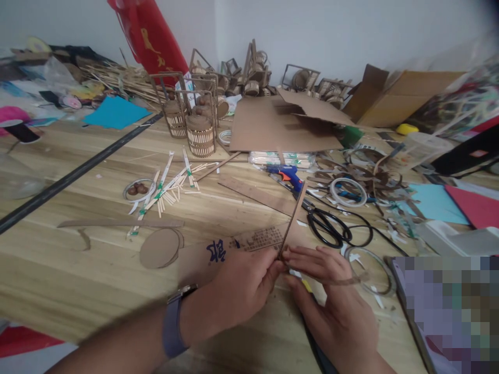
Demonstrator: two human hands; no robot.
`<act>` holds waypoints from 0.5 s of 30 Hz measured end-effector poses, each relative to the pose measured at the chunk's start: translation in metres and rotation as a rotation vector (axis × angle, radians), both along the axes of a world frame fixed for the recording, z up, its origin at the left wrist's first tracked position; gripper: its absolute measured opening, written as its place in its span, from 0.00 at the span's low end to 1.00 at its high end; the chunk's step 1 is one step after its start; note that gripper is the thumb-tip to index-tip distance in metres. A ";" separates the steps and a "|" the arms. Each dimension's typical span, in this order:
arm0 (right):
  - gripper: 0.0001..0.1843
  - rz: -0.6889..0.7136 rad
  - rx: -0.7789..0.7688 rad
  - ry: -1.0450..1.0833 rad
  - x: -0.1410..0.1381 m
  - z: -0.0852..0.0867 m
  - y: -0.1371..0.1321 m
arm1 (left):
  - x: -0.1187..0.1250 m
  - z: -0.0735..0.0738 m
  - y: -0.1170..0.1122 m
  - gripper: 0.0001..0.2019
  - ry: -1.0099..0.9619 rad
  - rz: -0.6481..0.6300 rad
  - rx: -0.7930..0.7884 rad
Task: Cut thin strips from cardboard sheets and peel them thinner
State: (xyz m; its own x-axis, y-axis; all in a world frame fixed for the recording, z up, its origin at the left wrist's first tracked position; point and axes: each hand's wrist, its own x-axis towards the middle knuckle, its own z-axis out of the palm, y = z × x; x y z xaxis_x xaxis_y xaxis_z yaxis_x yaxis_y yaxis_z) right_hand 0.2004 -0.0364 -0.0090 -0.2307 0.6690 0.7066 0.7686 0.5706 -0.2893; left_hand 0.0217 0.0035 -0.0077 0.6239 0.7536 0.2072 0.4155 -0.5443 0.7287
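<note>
My left hand [237,288], a watch on its wrist, is closed, pinching the near end of a long thin cardboard strip [293,215] that rises away from me. My right hand [331,301] meets it from the right, fingers pressed together at the same end of the strip, with a small yellow-tipped tool [306,284] under them. Under both hands lies a flat cardboard sheet [218,254] with blue writing and a printed grid. A cardboard disc [159,248] sits left of it.
Black scissors [325,226] and a blue glue gun [287,174] lie just beyond my hands. Tape rolls [348,191], bamboo sticks [171,187], small woven lanterns [200,132], a large cardboard sheet [273,127] and boxes crowd the wooden table [78,280]. A blurred-out object is at the right.
</note>
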 end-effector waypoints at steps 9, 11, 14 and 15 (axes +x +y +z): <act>0.08 -0.019 -0.041 0.055 0.001 -0.002 0.000 | 0.000 -0.003 -0.003 0.16 0.028 -0.012 0.114; 0.06 -0.030 -0.073 0.091 0.002 -0.001 -0.001 | -0.002 -0.004 -0.002 0.16 0.009 -0.042 0.130; 0.04 -0.019 -0.106 0.119 0.004 0.000 -0.002 | -0.004 -0.003 -0.001 0.16 -0.007 -0.071 0.146; 0.04 -0.011 -0.107 0.122 0.004 0.000 -0.002 | -0.005 -0.003 -0.001 0.16 -0.016 -0.072 0.145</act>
State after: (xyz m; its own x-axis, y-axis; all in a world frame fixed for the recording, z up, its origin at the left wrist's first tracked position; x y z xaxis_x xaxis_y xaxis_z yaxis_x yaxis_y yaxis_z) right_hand 0.2045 -0.0383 -0.0088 -0.1401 0.7441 0.6533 0.7302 0.5232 -0.4393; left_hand 0.0170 0.0030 -0.0103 0.6712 0.6683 0.3207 0.3607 -0.6724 0.6463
